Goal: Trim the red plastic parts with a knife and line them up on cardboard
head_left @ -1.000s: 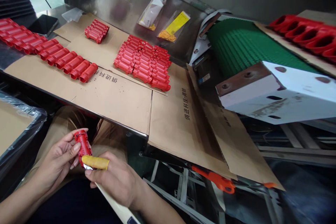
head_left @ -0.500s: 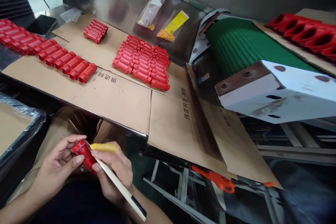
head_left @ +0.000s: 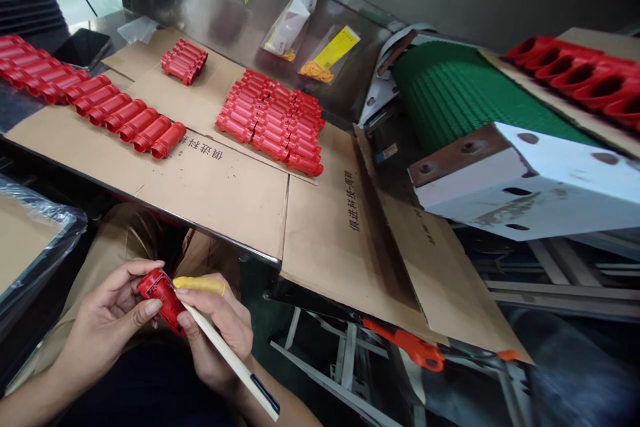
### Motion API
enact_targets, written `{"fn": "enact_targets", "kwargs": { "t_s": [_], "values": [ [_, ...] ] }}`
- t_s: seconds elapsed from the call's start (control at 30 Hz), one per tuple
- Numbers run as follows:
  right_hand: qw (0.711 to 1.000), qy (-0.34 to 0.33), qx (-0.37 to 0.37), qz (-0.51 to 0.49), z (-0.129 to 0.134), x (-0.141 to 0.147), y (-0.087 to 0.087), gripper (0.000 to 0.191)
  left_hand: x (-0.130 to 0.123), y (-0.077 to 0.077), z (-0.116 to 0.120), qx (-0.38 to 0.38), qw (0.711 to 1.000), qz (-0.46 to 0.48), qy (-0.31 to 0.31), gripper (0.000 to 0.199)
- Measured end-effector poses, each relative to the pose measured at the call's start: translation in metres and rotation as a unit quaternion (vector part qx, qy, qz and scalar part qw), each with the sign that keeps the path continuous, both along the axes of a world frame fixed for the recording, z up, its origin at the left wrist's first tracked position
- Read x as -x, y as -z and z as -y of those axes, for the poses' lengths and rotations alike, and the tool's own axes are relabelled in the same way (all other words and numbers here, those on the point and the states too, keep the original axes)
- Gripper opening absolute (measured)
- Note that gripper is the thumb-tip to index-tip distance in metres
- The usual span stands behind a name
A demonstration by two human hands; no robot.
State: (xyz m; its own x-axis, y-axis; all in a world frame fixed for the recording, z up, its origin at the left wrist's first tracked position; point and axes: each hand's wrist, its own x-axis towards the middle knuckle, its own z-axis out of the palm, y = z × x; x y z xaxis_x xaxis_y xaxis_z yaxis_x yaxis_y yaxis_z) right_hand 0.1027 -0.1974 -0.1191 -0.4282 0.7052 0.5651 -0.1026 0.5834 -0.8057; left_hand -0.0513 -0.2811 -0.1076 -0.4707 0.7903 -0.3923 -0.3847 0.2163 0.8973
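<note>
Above my lap, my left hand point(head_left: 113, 313) grips a red cylindrical part point(head_left: 163, 297) between thumb and fingers. Dark line markings show on its upward face. My right hand point(head_left: 220, 327) is closed round a slim cream-coloured tool point(head_left: 225, 350) with a black section near its lower end. A yellow cover sits on one finger of that hand. The tool's upper end is at the right side of the red part, its exact tip too small to make out. My right thumb touches the part's lower end.
Cardboard point(head_left: 225, 197) covers the table, bearing a row of red parts point(head_left: 120, 112) and a larger block of them point(head_left: 273, 121). Plastic bags point(head_left: 330, 57) lie behind. A green conveyor point(head_left: 465, 90) with a white metal frame point(head_left: 540, 180) stands at right. A plastic-lined box point(head_left: 70, 220) is at left.
The red part has turned slightly in my left hand, so more of its marked face shows. Both hands are otherwise nearly where they were, and the camera view has shifted a little.
</note>
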Motion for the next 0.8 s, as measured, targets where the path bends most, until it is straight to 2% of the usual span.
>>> {"fn": "enact_targets", "kwargs": {
  "t_s": [0.33,0.57,0.67,0.8],
  "values": [
    [1.000,0.024,0.006,0.016,0.003,0.001,-0.002,0.022,-0.001,0.004,0.001,-0.013,0.999,-0.033,0.004,0.035],
    [0.998,0.019,-0.014,0.063,0.004,-0.006,-0.007,0.030,0.000,0.004,0.001,-0.019,0.997,-0.078,-0.014,0.034],
    [0.996,0.014,0.010,0.088,0.002,-0.011,-0.009,0.024,0.003,0.000,-0.001,-0.018,0.994,-0.101,-0.025,0.034],
    [0.994,0.007,0.070,0.079,-0.004,-0.017,-0.016,0.017,0.008,-0.005,-0.002,0.000,0.996,-0.087,0.000,0.037]
  ]
}}
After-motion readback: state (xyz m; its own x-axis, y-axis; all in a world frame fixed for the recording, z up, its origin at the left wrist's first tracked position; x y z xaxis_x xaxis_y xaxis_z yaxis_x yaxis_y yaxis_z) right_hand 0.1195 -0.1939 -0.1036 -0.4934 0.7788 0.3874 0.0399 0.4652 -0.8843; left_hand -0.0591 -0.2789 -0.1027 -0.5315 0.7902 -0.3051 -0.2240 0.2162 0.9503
